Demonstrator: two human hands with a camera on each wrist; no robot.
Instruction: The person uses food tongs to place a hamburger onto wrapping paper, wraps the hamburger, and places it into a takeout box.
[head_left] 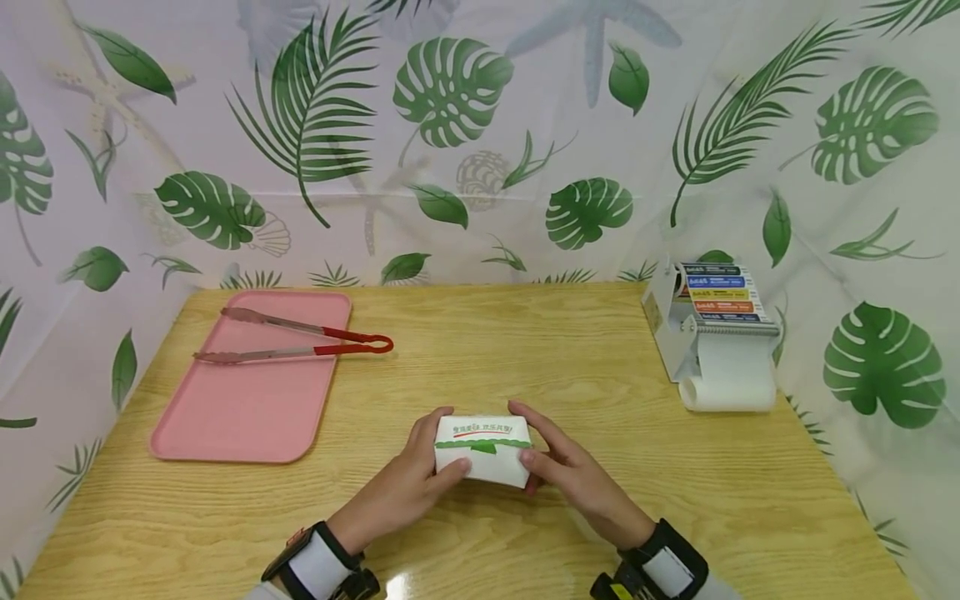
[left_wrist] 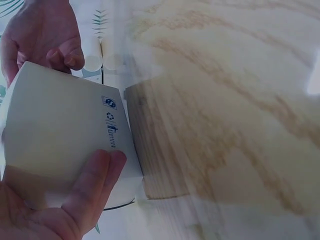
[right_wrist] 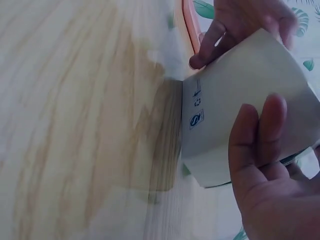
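Note:
A small white paper food box (head_left: pixel 480 471) with a green band and printed lettering is held between both hands near the table's front middle. My left hand (head_left: pixel 412 475) grips its left end, thumb on the near face. At the right end my right hand (head_left: pixel 581 479) grips it the same way. The left wrist view shows the box's plain underside (left_wrist: pixel 65 125) with small blue printed marks and left fingertips (left_wrist: pixel 102 165) against it. In the right wrist view, right fingers (right_wrist: pixel 245 135) lie along that underside, which is tilted up off the tabletop.
A pink tray (head_left: pixel 247 417) stands on the left of the wood-patterned table (head_left: pixel 465 350), with red-handled tongs (head_left: pixel 352 342) lying across it. At the back right is a dispenser (head_left: pixel 671 342) holding a white label roll (head_left: pixel 731 392) and coloured strips. Leaf-print cloth (head_left: pixel 480 208) hangs behind.

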